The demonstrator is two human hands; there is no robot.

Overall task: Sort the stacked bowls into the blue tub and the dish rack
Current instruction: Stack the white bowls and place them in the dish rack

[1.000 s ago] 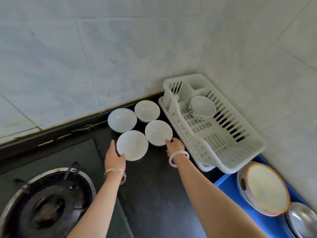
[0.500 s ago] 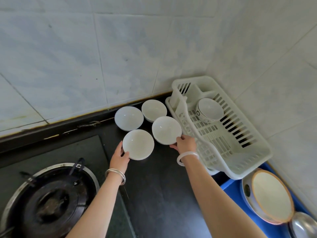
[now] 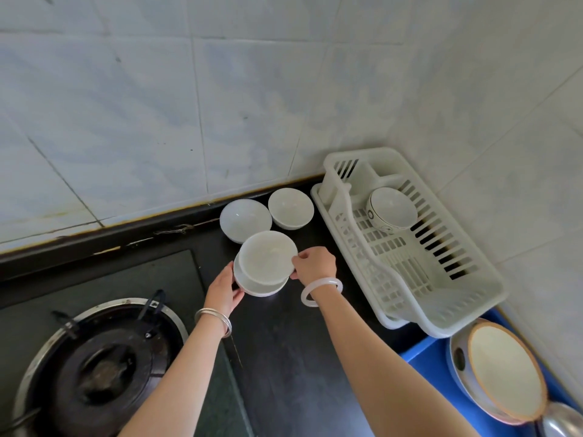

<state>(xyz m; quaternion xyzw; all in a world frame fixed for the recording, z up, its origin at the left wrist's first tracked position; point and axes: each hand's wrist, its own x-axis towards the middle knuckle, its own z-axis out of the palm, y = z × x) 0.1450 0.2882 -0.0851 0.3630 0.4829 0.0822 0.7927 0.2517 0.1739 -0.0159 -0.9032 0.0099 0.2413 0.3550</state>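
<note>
Hands: right hand [image 3: 314, 263] pinching upper bowl [image 3: 267, 256] rim, left hand [image 3: 224, 287] steadying lower bowl [image 3: 262, 287] | risk: slipping, chipping on desk [image 3: 284, 342].

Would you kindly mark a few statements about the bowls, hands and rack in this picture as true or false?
1. The right hand holds the top bowl over another bowl. True.
2. The dish rack holds no bowls. False: one patterned bowl sits in it.
3. The left hand touches the lower bowl's rim. True.
4. Three bowls stand alone by the wall. False: two, a wider bowl and a smaller bowl.
5. The blue tub is left of the stove. False: it is at the far right.
</note>
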